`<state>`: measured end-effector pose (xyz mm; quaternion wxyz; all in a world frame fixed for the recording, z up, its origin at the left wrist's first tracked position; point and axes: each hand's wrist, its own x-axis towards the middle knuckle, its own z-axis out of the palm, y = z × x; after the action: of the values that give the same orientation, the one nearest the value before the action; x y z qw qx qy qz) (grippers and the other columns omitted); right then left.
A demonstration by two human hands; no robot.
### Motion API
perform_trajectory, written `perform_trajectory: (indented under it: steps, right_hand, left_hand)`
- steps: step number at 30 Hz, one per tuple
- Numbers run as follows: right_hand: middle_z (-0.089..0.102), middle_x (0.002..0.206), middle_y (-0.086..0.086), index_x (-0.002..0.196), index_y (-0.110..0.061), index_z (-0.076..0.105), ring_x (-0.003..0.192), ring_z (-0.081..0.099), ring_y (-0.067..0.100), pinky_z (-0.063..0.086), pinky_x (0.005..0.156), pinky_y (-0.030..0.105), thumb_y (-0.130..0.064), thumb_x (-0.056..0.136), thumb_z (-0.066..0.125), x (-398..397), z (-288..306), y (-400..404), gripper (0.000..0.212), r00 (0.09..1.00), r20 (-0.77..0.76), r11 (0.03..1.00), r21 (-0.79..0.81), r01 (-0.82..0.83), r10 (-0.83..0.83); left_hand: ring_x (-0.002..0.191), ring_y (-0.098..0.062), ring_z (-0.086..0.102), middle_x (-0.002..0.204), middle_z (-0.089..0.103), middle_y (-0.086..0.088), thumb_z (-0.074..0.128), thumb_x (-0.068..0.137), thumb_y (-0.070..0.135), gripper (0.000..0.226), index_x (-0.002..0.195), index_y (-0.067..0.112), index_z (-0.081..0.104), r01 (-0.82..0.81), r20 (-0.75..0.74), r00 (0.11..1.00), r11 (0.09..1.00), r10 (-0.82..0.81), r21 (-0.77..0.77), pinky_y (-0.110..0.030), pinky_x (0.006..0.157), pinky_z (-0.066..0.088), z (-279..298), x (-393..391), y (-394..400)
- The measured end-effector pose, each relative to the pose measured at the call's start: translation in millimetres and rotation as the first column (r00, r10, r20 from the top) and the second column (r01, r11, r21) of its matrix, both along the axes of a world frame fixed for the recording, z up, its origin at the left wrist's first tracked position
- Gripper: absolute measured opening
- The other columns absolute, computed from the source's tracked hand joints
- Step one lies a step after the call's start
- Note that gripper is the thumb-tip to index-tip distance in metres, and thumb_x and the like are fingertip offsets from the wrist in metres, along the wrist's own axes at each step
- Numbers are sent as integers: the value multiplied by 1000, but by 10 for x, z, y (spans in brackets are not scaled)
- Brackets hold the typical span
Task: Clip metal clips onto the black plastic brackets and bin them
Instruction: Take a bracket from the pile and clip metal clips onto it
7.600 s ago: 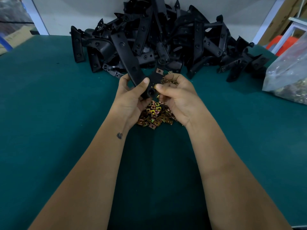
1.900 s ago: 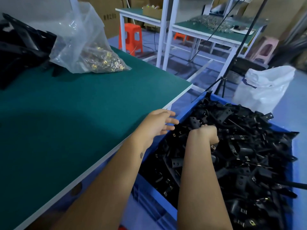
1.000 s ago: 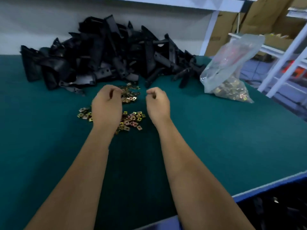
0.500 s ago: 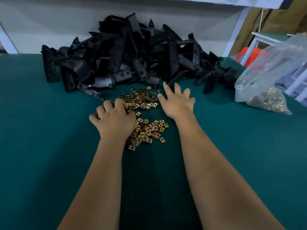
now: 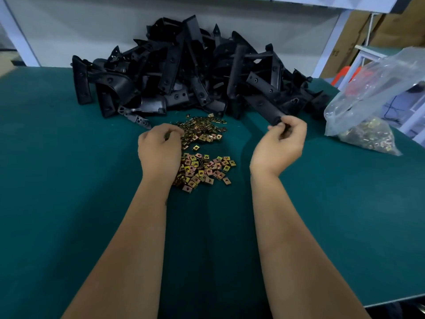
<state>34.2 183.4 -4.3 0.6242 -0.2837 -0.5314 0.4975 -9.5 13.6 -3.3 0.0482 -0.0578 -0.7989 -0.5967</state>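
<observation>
The right hand [image 5: 281,143] is gripping the near end of a black bracket [image 5: 264,106] at the edge of the bracket heap [image 5: 184,72]. The left hand [image 5: 161,148], fingers curled, is resting among the loose metal clips [image 5: 204,166] on the green table [image 5: 69,180]; whether it is holding any cannot be told. A clear bag of clips [image 5: 368,132] is lying to the right.

A heap of black plastic brackets [image 5: 184,74] lies at the far side of the green counter [image 5: 69,180], long flat arms with screw holes jutting up at all angles. One bracket [image 5: 264,104] slants out of the heap's right edge, its near end pinched in the right hand [image 5: 279,143]. Small square brass-coloured metal clips [image 5: 202,157] lie scattered flat in front of the heap, in a far clump and a near clump; the left hand [image 5: 161,148] rests on them with fingers curled
</observation>
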Motion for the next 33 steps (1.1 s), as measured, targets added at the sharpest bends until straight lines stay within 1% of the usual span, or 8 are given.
perform_trajectory:
  steps: [3, 5, 10, 14, 18, 23, 26, 33]
  right_hand:
    - [55, 101, 1, 115, -27, 48, 79, 66, 13, 54, 73, 19, -1, 96, 49, 30, 17, -274, 33, 978, -10, 975, 86, -205, 206]
    - [54, 106, -4, 118, -24, 52, 83, 65, 6, 54, 76, 20, -3, 97, 49, 12, 0, -420, 29, 951, 81, 935, 175, -309, 299]
    - [54, 101, 1, 98, -6, 58, 89, 56, 9, 51, 79, 22, 5, 90, 54, -3, -31, -558, 14, 893, 310, 749, 491, -445, 326]
    - [56, 99, 5, 82, -5, 53, 85, 58, 21, 52, 60, 40, 11, 77, 60, 13, -35, -598, 18, 799, 565, 492, 646, -583, 205]
    - [58, 99, 0, 86, -11, 56, 79, 55, 19, 43, 52, 32, -1, 75, 71, -6, -30, -648, 21, 729, 677, 380, 650, -658, 102]
    - [56, 116, -3, 114, -15, 61, 101, 57, 15, 51, 77, 35, -22, 85, 70, -31, -61, -626, 31, 693, 692, 513, 528, -676, 201]
    - [58, 117, -7, 124, -17, 56, 103, 56, 7, 50, 85, 30, -29, 92, 63, -19, -70, -602, 35, 679, 664, 609, 407, -681, 315]
    - [62, 89, -18, 107, -29, 63, 82, 58, -1, 45, 71, 14, -35, 96, 53, 20, 19, -534, 16, 675, 461, 730, 84, -679, 575]
  left_hand:
    - [77, -8, 65, 77, 68, 3, 48, 96, 18, 28, 94, 28, 74, 28, -42, 999, 998, -25, 63, -22, 67, 53, -12, 5, 13]
    - [78, 15, 59, 86, 68, 23, 50, 98, 22, 25, 100, 31, 73, 86, -28, 996, 990, -84, 116, -5, 68, 43, 10, 2, 27]
    - [104, -10, 68, 109, 74, 2, 54, 99, 29, 23, 112, 16, 69, 143, 54, 983, 913, -177, 383, -28, 98, 51, 32, -54, 10]
    - [102, -23, 71, 112, 72, -13, 55, 100, 30, 34, 119, 1, 57, 94, 143, 961, 767, -236, 635, -36, 93, 56, 58, -85, -9]
    - [102, -20, 70, 111, 73, -7, 47, 105, 18, 16, 115, 11, 58, 16, 177, 967, 731, -186, 682, -29, 83, 58, 54, -122, -28]
    - [104, -15, 67, 113, 74, 3, 47, 104, 12, 19, 117, 17, 59, 73, 129, 960, 663, -250, 745, -31, 92, 55, 39, -169, -96]
    - [92, -14, 70, 107, 75, -3, 44, 104, 13, 20, 111, 19, 61, 133, 128, 932, 647, -340, 751, -31, 83, 57, 57, -164, -94]
    - [57, -10, 55, 68, 64, 2, 35, 95, 20, 36, 119, 16, 61, 310, 155, 855, 728, -495, 612, -16, 49, 42, 38, -138, -136]
